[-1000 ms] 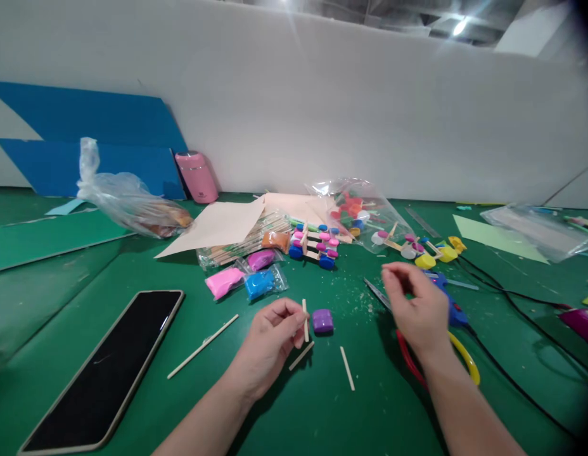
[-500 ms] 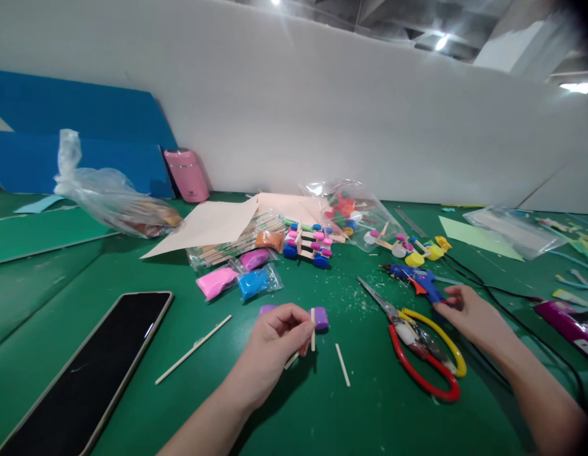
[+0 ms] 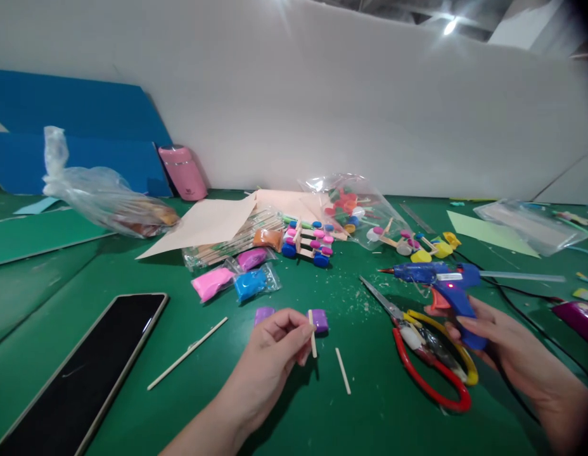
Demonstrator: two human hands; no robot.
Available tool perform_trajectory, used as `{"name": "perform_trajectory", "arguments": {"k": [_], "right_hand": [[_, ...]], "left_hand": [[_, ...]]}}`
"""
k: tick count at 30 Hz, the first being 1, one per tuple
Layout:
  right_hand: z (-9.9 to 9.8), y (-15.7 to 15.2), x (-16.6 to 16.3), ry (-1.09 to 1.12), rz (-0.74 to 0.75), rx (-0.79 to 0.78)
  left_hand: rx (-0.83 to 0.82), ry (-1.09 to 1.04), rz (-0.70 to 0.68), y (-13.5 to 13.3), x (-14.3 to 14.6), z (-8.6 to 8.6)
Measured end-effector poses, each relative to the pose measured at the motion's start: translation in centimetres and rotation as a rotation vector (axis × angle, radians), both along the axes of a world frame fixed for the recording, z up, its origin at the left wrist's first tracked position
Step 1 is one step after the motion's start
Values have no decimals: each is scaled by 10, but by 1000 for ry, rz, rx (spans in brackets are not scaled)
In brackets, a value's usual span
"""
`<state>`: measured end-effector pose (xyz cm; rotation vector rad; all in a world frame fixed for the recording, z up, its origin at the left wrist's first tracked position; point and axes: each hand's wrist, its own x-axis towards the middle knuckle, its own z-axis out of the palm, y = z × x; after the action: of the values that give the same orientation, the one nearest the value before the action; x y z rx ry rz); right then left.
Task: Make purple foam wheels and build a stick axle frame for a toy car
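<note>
My left hand [image 3: 281,349] pinches a short wooden stick [image 3: 312,334] between thumb and fingers, holding it near upright. Just behind it are a purple block [image 3: 317,322] and a second purple piece [image 3: 263,315], partly covered by the hand. My right hand [image 3: 500,339] is wrapped round the handle of a blue glue gun [image 3: 448,282]; its nozzle points left and a clear glue stick [image 3: 522,277] sticks out behind. Below the gun lie scissors [image 3: 427,354] with red and yellow handles. One short stick [image 3: 343,370] and a longer stick [image 3: 187,353] rest on the table.
A phone [image 3: 80,373] lies at left. Farther back are clay packets [image 3: 251,284], bagged sticks [image 3: 227,244], a small blue-and-pink wheeled model [image 3: 308,244], a plastic bag of coloured parts [image 3: 351,206] and a pink bottle [image 3: 183,172]. A black cord [image 3: 512,297] trails at right.
My right hand has closed round the glue gun's handle and raised the gun off the table. My left hand keeps its stick in almost the same place.
</note>
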<state>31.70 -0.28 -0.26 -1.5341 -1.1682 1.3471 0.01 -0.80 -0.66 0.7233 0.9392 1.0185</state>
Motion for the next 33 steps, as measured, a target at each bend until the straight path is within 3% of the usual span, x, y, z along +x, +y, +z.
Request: {"name": "perform_trajectory", "arguments": {"k": [4,14,27,33], "right_hand": [[12,-2,-33,67,33,105],[9,2,-80,-302,291,392],[-10,-8,-72,-481,385,338],[-9,-11,-76,-468,402,304]], "left_hand": [[11,-11,-12,7,-2,6],[1,-81,-9,12,-7,1],[-42,-192,7,10,-16,-3],[-58,-224,-14,12,-14,-2]]}}
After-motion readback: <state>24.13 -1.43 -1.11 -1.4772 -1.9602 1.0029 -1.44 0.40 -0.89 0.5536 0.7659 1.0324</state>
